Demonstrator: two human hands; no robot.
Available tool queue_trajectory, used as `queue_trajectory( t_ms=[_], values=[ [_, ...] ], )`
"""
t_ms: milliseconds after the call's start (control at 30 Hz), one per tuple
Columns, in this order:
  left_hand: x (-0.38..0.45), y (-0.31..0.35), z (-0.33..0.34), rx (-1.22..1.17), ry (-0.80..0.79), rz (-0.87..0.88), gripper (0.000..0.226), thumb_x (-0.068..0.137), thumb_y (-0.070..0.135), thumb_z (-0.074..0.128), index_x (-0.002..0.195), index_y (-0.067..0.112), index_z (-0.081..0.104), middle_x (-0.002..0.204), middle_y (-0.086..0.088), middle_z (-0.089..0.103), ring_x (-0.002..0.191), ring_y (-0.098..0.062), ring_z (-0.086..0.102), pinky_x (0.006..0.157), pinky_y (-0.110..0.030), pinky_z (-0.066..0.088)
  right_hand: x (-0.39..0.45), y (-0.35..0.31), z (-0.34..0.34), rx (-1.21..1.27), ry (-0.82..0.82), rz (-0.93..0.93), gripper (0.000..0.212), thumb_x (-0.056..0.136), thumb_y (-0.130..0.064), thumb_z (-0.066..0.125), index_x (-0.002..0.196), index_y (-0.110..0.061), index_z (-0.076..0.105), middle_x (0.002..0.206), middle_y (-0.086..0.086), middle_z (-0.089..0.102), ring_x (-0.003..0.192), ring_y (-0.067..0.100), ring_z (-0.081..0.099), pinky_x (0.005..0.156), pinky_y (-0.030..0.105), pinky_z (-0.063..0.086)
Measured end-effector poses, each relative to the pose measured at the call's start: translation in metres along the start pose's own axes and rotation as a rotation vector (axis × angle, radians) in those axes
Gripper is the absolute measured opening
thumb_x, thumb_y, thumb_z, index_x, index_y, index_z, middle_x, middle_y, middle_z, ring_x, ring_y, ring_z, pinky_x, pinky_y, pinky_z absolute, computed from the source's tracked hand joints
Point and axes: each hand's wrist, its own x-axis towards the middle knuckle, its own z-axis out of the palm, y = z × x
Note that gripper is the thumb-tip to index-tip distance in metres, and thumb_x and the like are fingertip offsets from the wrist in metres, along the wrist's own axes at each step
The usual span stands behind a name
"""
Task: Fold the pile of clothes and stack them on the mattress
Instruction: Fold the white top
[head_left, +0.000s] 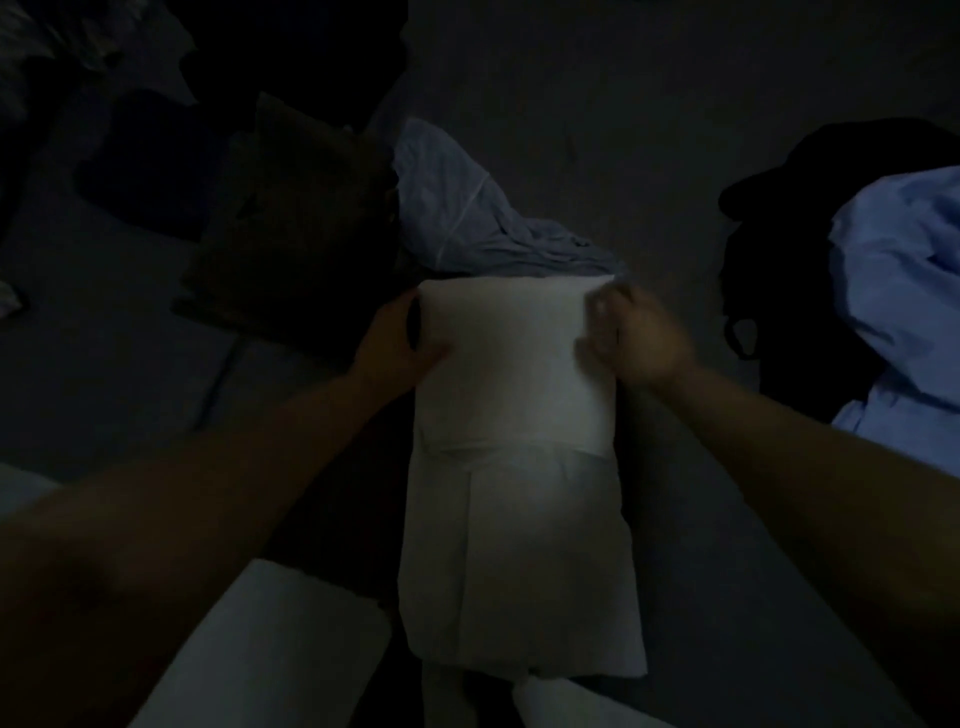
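Observation:
A white garment (519, 467) lies on the mattress (701, 130) in a long narrow strip, its far half doubled back over the near half. My left hand (400, 338) holds the folded top layer at its left edge, thumb on the cloth. My right hand (634, 338) grips the right edge near the far corner with curled fingers; it is blurred. The scene is very dim.
A crumpled pale blue garment (467, 218) lies just beyond the white one. Dark folded clothes (291, 234) sit to the left. A light blue shirt (904, 291) over a dark item (779, 270) lies at the right. My pale-trousered knee (270, 654) is at the bottom.

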Motion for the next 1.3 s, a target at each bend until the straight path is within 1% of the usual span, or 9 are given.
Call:
queue_trajectory(
  t_ms=[133, 300, 567, 667, 767, 933, 1067, 1167, 1300],
  values=[
    [0.048, 0.016, -0.002, 0.473, -0.087, 0.088, 0.089, 0.077, 0.044, 0.068, 0.148, 0.016, 0.023, 0.153, -0.014, 0.022, 0.141, -0.034, 0.019, 0.111, -0.047, 0.028, 0.041, -0.012, -0.006, -0.130, -0.153, 0.080, 0.077, 0.074, -0.025, 0.069, 0.141, -0.014, 0.033, 0.147, 0.015, 0.034, 0.137, 0.031, 0.029, 0.112, 0.047, 0.026],
    [0.064, 0.027, 0.003, 0.833, -0.206, 0.267, 0.078, 0.076, 0.049, 0.067, 0.140, 0.016, 0.037, 0.146, -0.011, 0.035, 0.136, -0.032, 0.027, 0.108, -0.047, 0.024, 0.054, -0.017, -0.007, -0.300, -0.193, 0.170, 0.048, 0.081, -0.029, 0.064, 0.125, -0.011, 0.055, 0.130, 0.017, 0.051, 0.124, 0.032, 0.044, 0.109, 0.045, 0.023],
    [0.054, 0.061, -0.006, 0.833, -0.270, 0.442, 0.119, 0.047, 0.083, 0.065, 0.142, 0.019, 0.033, 0.148, -0.012, 0.031, 0.136, -0.032, 0.029, 0.110, -0.045, 0.021, 0.000, -0.024, -0.038, -0.097, -0.033, -0.434, 0.027, 0.067, -0.011, 0.056, 0.090, 0.000, 0.062, 0.091, 0.023, 0.056, 0.086, 0.037, 0.055, 0.068, 0.036, 0.041],
    [0.036, 0.076, -0.016, 0.987, -0.516, 0.395, 0.110, 0.056, 0.074, 0.070, 0.145, 0.027, 0.028, 0.151, -0.003, 0.031, 0.139, -0.027, 0.028, 0.113, -0.042, 0.015, -0.043, -0.026, -0.047, -0.136, -0.028, -0.514, 0.014, 0.068, -0.006, 0.053, 0.082, -0.004, 0.057, 0.089, 0.017, 0.055, 0.080, 0.031, 0.054, 0.057, 0.031, 0.040],
    [-0.003, 0.080, -0.022, 0.987, -0.707, 0.250, 0.084, 0.067, 0.060, 0.072, 0.138, 0.025, 0.042, 0.141, -0.004, 0.046, 0.129, -0.025, 0.042, 0.105, -0.032, 0.030, -0.083, -0.026, -0.046, -0.150, -0.008, -0.556, 0.016, 0.072, -0.015, 0.037, 0.074, -0.009, 0.052, 0.083, 0.011, 0.053, 0.073, 0.026, 0.050, 0.053, 0.027, 0.032],
    [-0.098, 0.054, -0.013, 0.756, -0.475, 0.269, 0.049, 0.084, 0.037, 0.059, 0.128, 0.020, 0.046, 0.120, -0.013, 0.060, 0.108, -0.032, 0.060, 0.083, -0.036, 0.048, -0.140, -0.026, -0.024, -0.066, -0.058, -0.580, 0.019, 0.067, -0.010, 0.045, 0.084, -0.017, 0.041, 0.084, 0.013, 0.055, 0.074, 0.029, 0.051, 0.058, 0.027, 0.037],
    [-0.179, 0.020, 0.011, 0.606, -0.124, 0.561, 0.057, 0.054, 0.041, 0.070, 0.101, 0.018, 0.047, 0.071, -0.009, 0.069, 0.055, -0.024, 0.067, 0.043, -0.022, 0.048, -0.189, -0.026, 0.005, -0.105, -0.123, -0.601, 0.047, 0.050, -0.006, 0.077, 0.090, -0.015, 0.053, 0.091, 0.009, 0.057, 0.080, 0.026, 0.055, 0.054, 0.026, 0.043],
    [-0.218, 0.002, 0.035, 0.600, -0.152, 0.526, 0.079, 0.027, 0.037, 0.088, 0.091, 0.023, 0.045, 0.065, 0.005, 0.064, 0.051, -0.014, 0.063, 0.042, -0.014, 0.041, -0.224, -0.025, 0.027, -0.107, -0.138, -0.624, 0.058, 0.047, -0.015, 0.083, 0.098, -0.015, 0.056, 0.103, 0.006, 0.055, 0.092, 0.018, 0.047, 0.062, 0.023, 0.044],
    [-0.254, -0.026, 0.071, 0.623, -0.110, 0.506, 0.081, 0.025, 0.030, 0.086, 0.094, 0.020, 0.044, 0.073, 0.002, 0.063, 0.060, -0.019, 0.063, 0.055, -0.020, 0.048, -0.264, -0.023, 0.058, -0.128, -0.204, -0.577, 0.070, 0.040, -0.018, 0.087, 0.103, -0.016, 0.057, 0.108, 0.009, 0.063, 0.093, 0.023, 0.065, 0.064, 0.022, 0.053]
  ],
)
